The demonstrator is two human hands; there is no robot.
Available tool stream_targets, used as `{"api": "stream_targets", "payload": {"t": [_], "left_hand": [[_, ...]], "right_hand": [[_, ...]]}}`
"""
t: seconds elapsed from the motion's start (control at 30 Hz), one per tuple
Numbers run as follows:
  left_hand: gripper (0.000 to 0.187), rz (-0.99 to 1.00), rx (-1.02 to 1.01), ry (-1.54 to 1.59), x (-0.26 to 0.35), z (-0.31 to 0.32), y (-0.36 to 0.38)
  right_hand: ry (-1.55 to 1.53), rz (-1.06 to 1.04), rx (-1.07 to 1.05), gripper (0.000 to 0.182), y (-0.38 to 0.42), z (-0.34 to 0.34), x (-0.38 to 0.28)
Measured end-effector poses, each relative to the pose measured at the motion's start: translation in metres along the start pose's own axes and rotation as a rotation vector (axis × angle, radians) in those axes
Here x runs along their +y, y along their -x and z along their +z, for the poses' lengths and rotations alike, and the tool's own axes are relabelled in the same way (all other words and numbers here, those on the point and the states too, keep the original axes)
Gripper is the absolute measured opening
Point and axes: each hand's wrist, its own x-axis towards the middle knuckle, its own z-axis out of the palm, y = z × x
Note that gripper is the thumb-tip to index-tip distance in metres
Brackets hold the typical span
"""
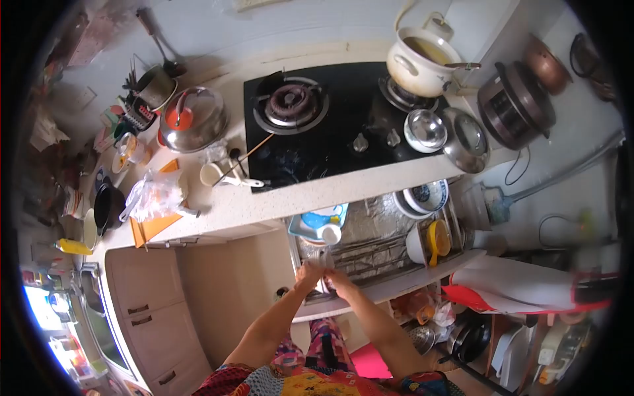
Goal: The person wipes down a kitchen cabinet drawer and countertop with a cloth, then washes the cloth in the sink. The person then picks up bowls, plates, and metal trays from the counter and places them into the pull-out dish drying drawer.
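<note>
Both hands are low over the front left corner of an open pull-out drawer (370,247). My left hand (309,273) has its fingers closed around a small pale, shiny item (320,259). Close beside it, my right hand (338,281) is also closed, its fingertips near the same item. The item's kind is too small and too covered by the fingers to tell. Just beyond the hands, a white cup (329,233) sits by a blue and white tray (317,221) in the drawer.
Above the drawer, the counter holds a black gas stove (317,158) with a white pot (422,63). Bowls (426,196) and a yellow ladle-like utensil (436,241) lie at the drawer's right. A domed lid (195,122) and a plastic bag (155,198) stand at the left.
</note>
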Motion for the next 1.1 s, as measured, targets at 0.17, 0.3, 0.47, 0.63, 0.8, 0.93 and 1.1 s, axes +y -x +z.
{"api": "stream_targets", "payload": {"t": [0.17,0.3,0.47,0.63,0.8,0.93,1.1], "left_hand": [[0.043,0.354,0.343,-0.206,-0.054,0.035,-0.049],[0.037,0.386,0.306,-0.347,-0.049,0.012,-0.025],[0.032,0.520,0.434,-0.268,-0.030,-0.045,0.056],[0.028,0.515,0.527,-0.127,-0.106,-0.090,0.073],[0.027,0.284,0.464,0.131,-0.182,-0.112,0.081],[0.028,0.320,0.511,0.158,-0.203,-0.117,0.096],[0.026,0.380,0.501,0.251,-0.170,-0.120,0.109]], "right_hand": [[0.108,0.039,-0.029,0.022,-0.002,0.010,0.008],[0.210,-0.058,-0.133,0.025,-0.018,0.001,0.038],[0.105,-0.041,0.060,0.034,0.053,-0.011,-0.078],[-0.226,-0.467,0.383,0.059,0.073,-0.072,-0.274],[-0.316,-0.499,0.509,0.090,0.059,-0.104,-0.395],[-0.275,-0.432,0.539,0.049,0.004,-0.133,-0.417],[-0.266,-0.494,0.598,0.020,0.000,-0.145,-0.395]]}}
